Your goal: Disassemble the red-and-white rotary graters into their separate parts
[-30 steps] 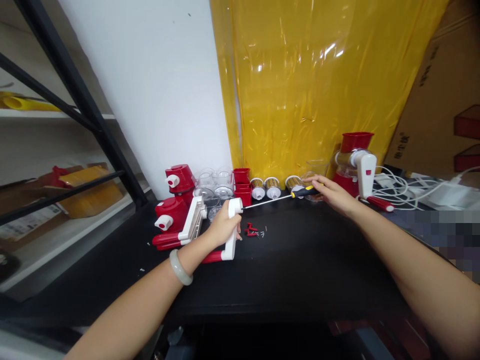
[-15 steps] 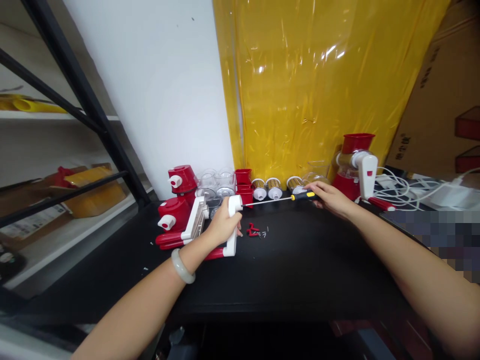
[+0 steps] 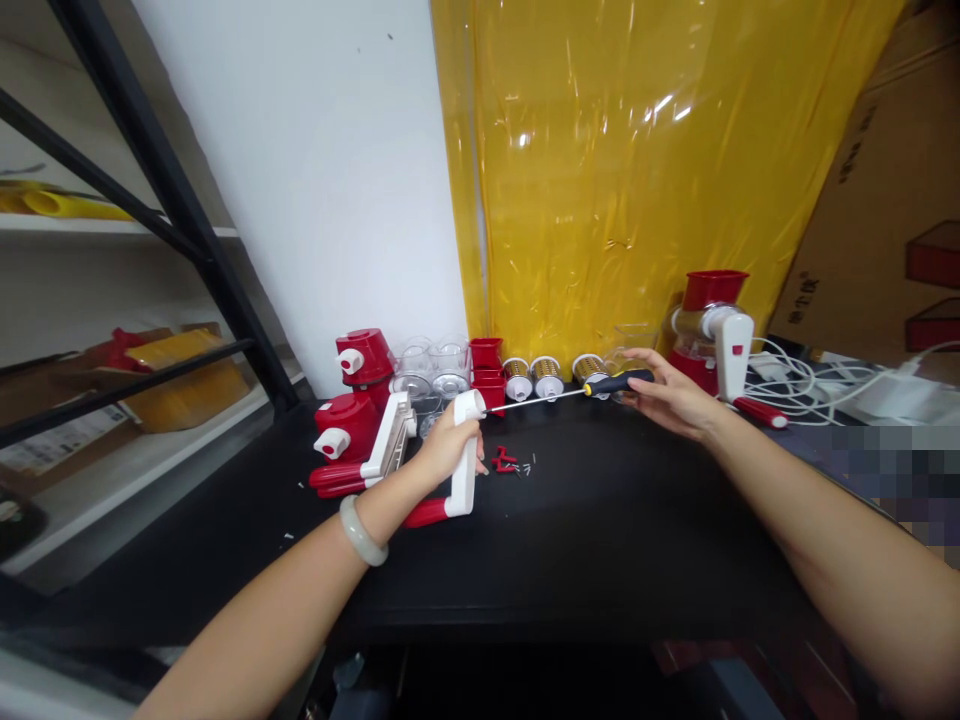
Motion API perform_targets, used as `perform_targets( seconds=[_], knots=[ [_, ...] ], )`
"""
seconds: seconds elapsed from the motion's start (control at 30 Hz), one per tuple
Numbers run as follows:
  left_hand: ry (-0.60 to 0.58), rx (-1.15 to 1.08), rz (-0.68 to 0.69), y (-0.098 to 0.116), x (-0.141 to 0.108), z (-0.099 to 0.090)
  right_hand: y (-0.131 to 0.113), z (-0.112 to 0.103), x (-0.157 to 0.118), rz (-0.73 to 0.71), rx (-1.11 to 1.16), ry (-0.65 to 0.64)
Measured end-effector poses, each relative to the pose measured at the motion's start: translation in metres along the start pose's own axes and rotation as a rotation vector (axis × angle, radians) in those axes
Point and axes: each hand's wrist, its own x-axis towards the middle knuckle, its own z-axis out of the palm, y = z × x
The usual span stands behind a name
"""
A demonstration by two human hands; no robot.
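My left hand [image 3: 448, 448] is wrapped round a white crank handle [image 3: 463, 480] with a red grip [image 3: 426, 513], held upright above the table. My right hand [image 3: 667, 395] has its fingers loosely round the end of a screwdriver [image 3: 619, 382] with a black and yellow handle. The screwdriver's long shaft points left, and its tip meets the top end of the crank; the exact contact is too small to see. On the table beside my left hand lie small red plastic parts [image 3: 504, 461] and several tiny screws [image 3: 526, 468]. More white cranks [image 3: 388, 438] with red grips lie to the left.
Red grinder bodies [image 3: 351, 425], clear cups [image 3: 450, 362], red hoppers [image 3: 487, 388] and metal grating drums [image 3: 547, 378] line the back of the black table [image 3: 600, 540]. An assembled grinder [image 3: 709, 335] and white cables [image 3: 802, 385] are at right. A shelf rack [image 3: 172, 200] stands left.
My right hand has shifted slightly right and its fingers have loosened round the screwdriver handle, which has turned. My left hand and the crank stay nearly in place.
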Motion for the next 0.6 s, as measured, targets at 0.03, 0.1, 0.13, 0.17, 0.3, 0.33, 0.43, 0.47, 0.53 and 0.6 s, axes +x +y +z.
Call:
perform_targets(
  seconds=[0.03, 0.1, 0.13, 0.17, 0.3, 0.33, 0.43, 0.47, 0.53, 0.6],
  knots=[
    [-0.004, -0.003, -0.003, -0.001, 0.0, 0.0, 0.0, 0.0, 0.0, -0.007, -0.002, 0.002],
    [-0.007, 0.011, -0.007, -0.003, 0.001, 0.001, 0.0, 0.001, 0.002, -0.041, -0.038, 0.021],
    [-0.003, 0.033, -0.005, -0.005, 0.001, 0.001, 0.0, 0.002, 0.003, -0.059, -0.072, 0.036],
    [0.006, 0.07, 0.003, -0.006, 0.001, 0.001, 0.0, 0.002, 0.004, -0.069, -0.112, 0.052],
    [0.076, 0.359, 0.084, -0.006, -0.001, -0.002, 0.004, 0.003, 0.009, 0.051, -0.27, 0.093],
    [0.094, 0.43, 0.106, -0.004, -0.002, -0.004, 0.007, 0.003, 0.01, 0.084, -0.323, 0.09],
    [0.14, 0.552, 0.16, 0.0, -0.003, -0.007, 0.013, 0.002, 0.01, 0.09, -0.494, 0.069],
    [0.149, 0.565, 0.171, 0.0, -0.003, -0.008, 0.015, 0.001, 0.01, 0.072, -0.527, 0.066],
    [0.151, 0.555, 0.176, 0.0, -0.003, -0.009, 0.017, 0.001, 0.009, 0.047, -0.543, 0.062],
    [0.135, 0.51, 0.16, -0.002, -0.001, -0.008, 0.018, 0.0, 0.01, 0.025, -0.508, 0.069]
  ],
)
